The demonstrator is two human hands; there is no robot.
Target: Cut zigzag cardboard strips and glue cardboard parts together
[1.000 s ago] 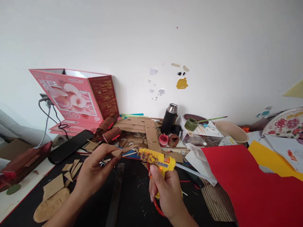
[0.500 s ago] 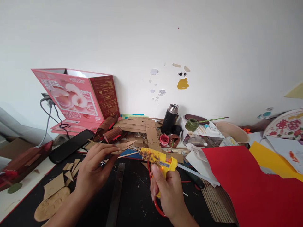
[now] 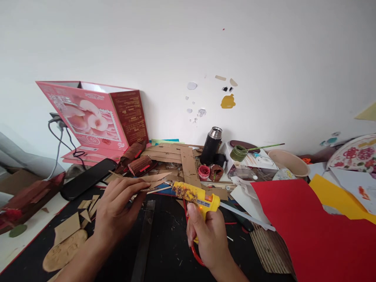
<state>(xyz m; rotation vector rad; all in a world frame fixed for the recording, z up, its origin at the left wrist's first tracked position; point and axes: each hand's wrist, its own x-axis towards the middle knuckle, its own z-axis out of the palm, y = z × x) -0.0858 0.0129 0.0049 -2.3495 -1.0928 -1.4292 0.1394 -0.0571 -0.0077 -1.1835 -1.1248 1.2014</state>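
A yellow hot glue gun is gripped in my right hand, its stained nozzle pointing left. A long glue stick sticks out of its back end, and a small orange light glows on its side. My left hand pinches a piece of cardboard together with a thin wooden stick. The nozzle is at the stick's right end; whether they touch I cannot tell. Below, a metal ruler lies on the black mat.
Cardboard scraps lie on the left. Behind are a pink box, brown-painted rolls, a black thermos, and paint jars. Red paper covers the right side. A red cord hangs below the glue gun.
Very little differs. The camera view has shifted slightly, and both hands keep nearly the same pose, with the nozzle still at the end of the stick.
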